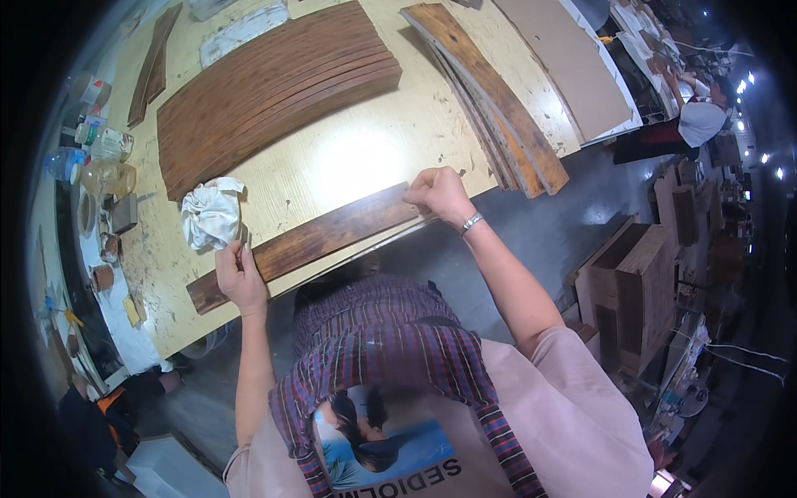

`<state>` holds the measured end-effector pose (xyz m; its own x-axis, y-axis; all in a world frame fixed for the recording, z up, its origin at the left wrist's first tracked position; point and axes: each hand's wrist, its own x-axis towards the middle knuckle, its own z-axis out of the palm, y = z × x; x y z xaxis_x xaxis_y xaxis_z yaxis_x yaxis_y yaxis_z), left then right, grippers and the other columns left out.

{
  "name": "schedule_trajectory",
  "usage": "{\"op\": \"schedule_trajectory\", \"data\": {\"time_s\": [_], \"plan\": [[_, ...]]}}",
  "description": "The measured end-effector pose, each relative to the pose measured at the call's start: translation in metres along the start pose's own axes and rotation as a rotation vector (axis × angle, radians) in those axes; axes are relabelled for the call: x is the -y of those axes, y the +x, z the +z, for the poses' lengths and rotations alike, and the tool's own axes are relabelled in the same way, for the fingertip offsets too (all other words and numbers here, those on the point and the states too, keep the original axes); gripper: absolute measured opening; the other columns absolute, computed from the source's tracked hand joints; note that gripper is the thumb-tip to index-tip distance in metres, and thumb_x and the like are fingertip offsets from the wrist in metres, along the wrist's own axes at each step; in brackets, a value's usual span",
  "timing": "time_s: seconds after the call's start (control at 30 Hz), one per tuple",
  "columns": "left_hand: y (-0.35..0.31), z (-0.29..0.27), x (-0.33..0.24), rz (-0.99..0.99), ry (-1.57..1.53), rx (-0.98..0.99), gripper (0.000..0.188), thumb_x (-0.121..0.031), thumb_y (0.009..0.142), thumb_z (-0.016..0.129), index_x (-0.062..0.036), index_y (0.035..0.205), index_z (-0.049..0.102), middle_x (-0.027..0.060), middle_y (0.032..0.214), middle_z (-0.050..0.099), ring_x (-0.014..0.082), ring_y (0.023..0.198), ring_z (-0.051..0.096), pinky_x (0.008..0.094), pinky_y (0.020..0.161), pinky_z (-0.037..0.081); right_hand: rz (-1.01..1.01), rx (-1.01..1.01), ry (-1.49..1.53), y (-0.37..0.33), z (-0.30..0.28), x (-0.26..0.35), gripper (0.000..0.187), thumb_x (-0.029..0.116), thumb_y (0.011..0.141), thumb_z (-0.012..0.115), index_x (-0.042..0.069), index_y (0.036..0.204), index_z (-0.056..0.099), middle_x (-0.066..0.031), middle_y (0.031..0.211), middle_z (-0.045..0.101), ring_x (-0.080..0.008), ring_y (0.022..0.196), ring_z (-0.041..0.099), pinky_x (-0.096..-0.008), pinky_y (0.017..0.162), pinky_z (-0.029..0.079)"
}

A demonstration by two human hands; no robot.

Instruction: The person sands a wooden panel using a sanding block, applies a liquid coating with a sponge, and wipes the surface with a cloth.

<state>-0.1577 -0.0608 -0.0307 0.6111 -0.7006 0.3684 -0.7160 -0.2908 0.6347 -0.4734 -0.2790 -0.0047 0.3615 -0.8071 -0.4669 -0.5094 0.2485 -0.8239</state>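
Bottles and small pots are lined up along the left edge of the pale table. A crumpled white rag lies just above the left hand. That hand is closed on the left part of a dark wooden plank, with the fingers curled over its upper edge and the palm pressed on its face. The plank lies along the near edge of the table, slanting upward to the right, its left end jutting past the hand. A wide stack of brown planks is laid behind it, well apart. The right hand is closed on the plank's right end, knuckles up and fingers wrapped over the top edge; a metal watch is worn on the wrist. Beyond that hand a fanned pile of lighter boards slopes down to the table's right edge, with a grey sheet beside it. Wooden crates stand on the floor at the right.
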Motion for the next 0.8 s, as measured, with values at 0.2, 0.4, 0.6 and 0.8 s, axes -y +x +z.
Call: {"op": "schedule_trajectory", "data": {"time_s": [0.2,0.4,0.6,0.8], "plan": [[-0.001,0.005,0.000,0.000,0.007,-0.026,0.006,-0.003,0.089,0.065,-0.0013,0.095,0.063,0.0091,0.079,0.052,0.0231,0.069,0.052,0.0344,0.065,0.044,0.029,0.115,0.086,0.008,-0.010,0.000,0.007,-0.001,0.084,0.071,-0.005,0.079,0.068,-0.0072,0.062,0.065,-0.0102,0.051,0.062,-0.0231,0.046,0.050],[-0.003,0.002,-0.001,-0.029,0.046,-0.018,0.006,-0.003,0.087,0.065,-0.0030,0.093,0.064,0.0101,0.080,0.054,0.0262,0.072,0.055,0.0365,0.067,0.045,-0.096,0.014,-0.177,0.008,-0.004,-0.003,0.009,0.006,0.082,0.074,-0.001,0.087,0.070,-0.0075,0.073,0.065,-0.0180,0.063,0.065,-0.0314,0.058,0.054],[-0.002,0.002,0.001,0.043,0.081,-0.042,0.006,-0.005,0.087,0.066,-0.0035,0.093,0.064,0.0115,0.082,0.058,0.0301,0.077,0.058,0.0396,0.070,0.047,-0.763,-0.054,-0.691,-0.038,0.072,0.043,0.056,0.023,0.067,0.085,0.010,0.117,0.064,-0.0126,0.110,0.059,-0.0297,0.106,0.058,-0.0424,0.087,0.049],[0.001,0.002,0.001,0.027,0.024,-0.015,0.007,-0.004,0.086,0.067,-0.0028,0.092,0.064,0.0113,0.082,0.057,0.0298,0.077,0.058,0.0396,0.070,0.046,-0.895,0.192,-0.828,-0.022,0.088,0.039,0.077,0.030,0.058,0.089,0.010,0.125,0.057,-0.0105,0.106,0.056,-0.0296,0.102,0.055,-0.0425,0.091,0.046]]}}
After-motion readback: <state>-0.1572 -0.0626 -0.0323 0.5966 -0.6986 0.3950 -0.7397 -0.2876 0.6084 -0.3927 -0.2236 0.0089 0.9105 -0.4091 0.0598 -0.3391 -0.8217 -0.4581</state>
